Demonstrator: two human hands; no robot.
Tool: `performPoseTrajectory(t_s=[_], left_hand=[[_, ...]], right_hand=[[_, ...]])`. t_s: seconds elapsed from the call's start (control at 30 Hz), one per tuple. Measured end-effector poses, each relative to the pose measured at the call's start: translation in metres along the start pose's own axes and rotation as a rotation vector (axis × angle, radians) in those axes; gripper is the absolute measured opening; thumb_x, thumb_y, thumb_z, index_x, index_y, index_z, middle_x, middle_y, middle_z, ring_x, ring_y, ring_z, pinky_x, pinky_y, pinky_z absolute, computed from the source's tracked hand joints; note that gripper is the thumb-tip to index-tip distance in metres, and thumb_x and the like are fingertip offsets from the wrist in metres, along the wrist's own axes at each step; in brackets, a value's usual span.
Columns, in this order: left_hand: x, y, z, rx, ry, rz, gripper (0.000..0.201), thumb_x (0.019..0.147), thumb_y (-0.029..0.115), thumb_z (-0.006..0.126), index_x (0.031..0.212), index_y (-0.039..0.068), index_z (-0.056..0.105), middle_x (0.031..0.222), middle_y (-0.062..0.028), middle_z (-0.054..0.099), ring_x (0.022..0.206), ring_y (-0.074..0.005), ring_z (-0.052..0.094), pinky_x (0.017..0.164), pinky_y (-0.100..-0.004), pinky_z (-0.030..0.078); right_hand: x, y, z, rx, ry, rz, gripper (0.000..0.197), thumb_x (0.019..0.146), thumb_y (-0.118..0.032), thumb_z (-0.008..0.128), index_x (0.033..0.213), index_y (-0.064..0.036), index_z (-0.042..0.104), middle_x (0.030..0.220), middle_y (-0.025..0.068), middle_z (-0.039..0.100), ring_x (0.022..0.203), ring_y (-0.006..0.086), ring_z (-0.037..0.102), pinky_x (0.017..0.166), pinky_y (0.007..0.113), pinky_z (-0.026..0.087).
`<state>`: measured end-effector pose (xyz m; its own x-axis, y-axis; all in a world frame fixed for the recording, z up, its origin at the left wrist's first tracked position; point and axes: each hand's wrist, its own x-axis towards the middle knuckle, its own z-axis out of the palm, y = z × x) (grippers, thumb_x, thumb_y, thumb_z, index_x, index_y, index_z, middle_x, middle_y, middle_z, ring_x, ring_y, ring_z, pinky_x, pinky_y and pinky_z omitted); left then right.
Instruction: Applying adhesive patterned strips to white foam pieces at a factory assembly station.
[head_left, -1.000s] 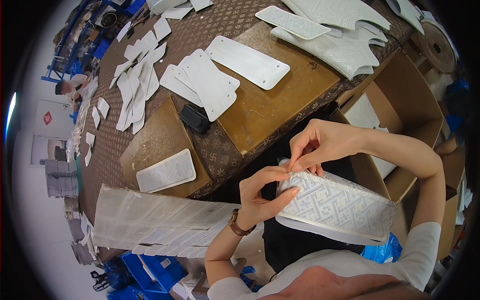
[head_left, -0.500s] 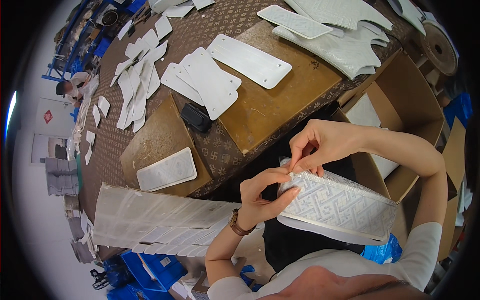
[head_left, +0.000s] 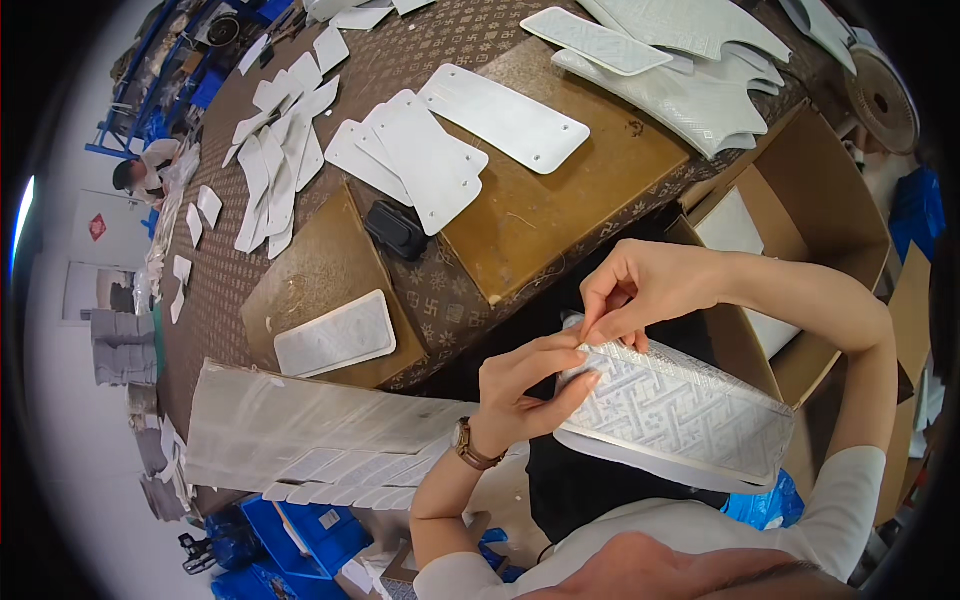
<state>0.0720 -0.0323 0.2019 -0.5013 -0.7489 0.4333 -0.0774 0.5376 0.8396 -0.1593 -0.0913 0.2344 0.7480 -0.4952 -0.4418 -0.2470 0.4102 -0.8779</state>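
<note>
A long white panel with a silvery-grey lattice pattern (head_left: pixel 690 410) lies over my lap, its edge bound in a smooth pale border. My left hand (head_left: pixel 530 385) is closed on its left end, thumb on the patterned face and fingers at the upper corner. At that same corner my right hand (head_left: pixel 635 295) makes a pinch, thumb and index fingertips together against the panel's edge. Whatever lies between those fingertips is too small to make out. A similar small patterned panel (head_left: pixel 335 333) rests on a brown board on the table to the left.
Plain white panels (head_left: pixel 430 160) and a black case (head_left: pixel 395 232) lie on the table. White cut pieces (head_left: pixel 270 170) are piled farther left. An open cardboard box (head_left: pixel 830 190) stands at the right. A pale board (head_left: pixel 310 425) holds rows of panels below. Another person (head_left: pixel 150 170) sits far left.
The whole view has shifted very slightly. Both hands stay at the same corner of the patterned panel, with hardly any visible finger movement.
</note>
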Motion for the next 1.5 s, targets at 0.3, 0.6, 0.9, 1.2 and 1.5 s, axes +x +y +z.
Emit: performPoseTrajectory(t_s=[0.3, 0.6, 0.9, 1.2, 1.5], left_hand=[[0.001, -0.003, -0.001, 0.069, -0.026, 0.063, 0.028, 0.072, -0.003, 0.079, 0.096, -0.001, 0.066, 0.098, -0.0202, 0.07, 0.08, -0.0253, 0.071, 0.071, -0.0283, 0.057], [-0.006, 0.0, -0.005, 0.209, -0.156, 0.016, 0.023, 0.08, 0.004, 0.076, 0.101, 0.003, 0.067, 0.112, -0.0169, 0.066, 0.096, -0.0269, 0.07, 0.079, -0.0307, 0.057], [-0.015, -0.007, 0.009, -0.682, 0.023, -0.529, 0.029, 0.086, 0.0, 0.067, 0.114, 0.002, 0.057, 0.129, -0.0134, 0.056, 0.128, -0.0224, 0.048, 0.11, -0.036, 0.034], [-0.011, -0.006, 0.015, -0.803, 0.042, -0.576, 0.025, 0.088, 0.001, 0.062, 0.112, 0.002, 0.053, 0.119, -0.0101, 0.055, 0.112, -0.0173, 0.052, 0.102, -0.0326, 0.038], [0.007, 0.0, 0.008, -0.813, -0.02, -0.771, 0.032, 0.083, 0.013, 0.067, 0.11, 0.003, 0.054, 0.112, -0.0068, 0.056, 0.104, -0.0137, 0.054, 0.094, -0.0289, 0.041]], right_hand=[[-0.003, 0.01, 0.007, 0.0, 0.058, -0.034, 0.01, 0.09, -0.006, 0.068, 0.094, 0.0019, 0.072, 0.081, 0.0029, 0.068, 0.071, 0.0054, 0.06, 0.062, 0.02, 0.049], [-0.018, 0.032, 0.023, 0.17, 0.197, -0.179, 0.012, 0.089, -0.003, 0.067, 0.099, 0.0016, 0.072, 0.086, 0.0022, 0.068, 0.078, 0.0033, 0.059, 0.068, 0.019, 0.047], [-0.021, 0.04, 0.037, 0.205, 0.322, -0.353, 0.016, 0.09, -0.003, 0.068, 0.104, -0.0011, 0.074, 0.088, -0.0005, 0.066, 0.078, 0.0013, 0.058, 0.069, 0.018, 0.045], [-0.019, 0.044, 0.046, 0.17, 0.399, -0.361, 0.016, 0.086, 0.002, 0.071, 0.101, -0.0024, 0.075, 0.079, -0.0024, 0.059, 0.069, 0.0018, 0.047, 0.059, 0.02, 0.034], [-0.02, 0.044, 0.046, 0.136, 0.412, -0.374, 0.016, 0.086, 0.001, 0.072, 0.101, -0.0034, 0.076, 0.078, -0.0024, 0.058, 0.066, 0.0025, 0.046, 0.058, 0.02, 0.034]])
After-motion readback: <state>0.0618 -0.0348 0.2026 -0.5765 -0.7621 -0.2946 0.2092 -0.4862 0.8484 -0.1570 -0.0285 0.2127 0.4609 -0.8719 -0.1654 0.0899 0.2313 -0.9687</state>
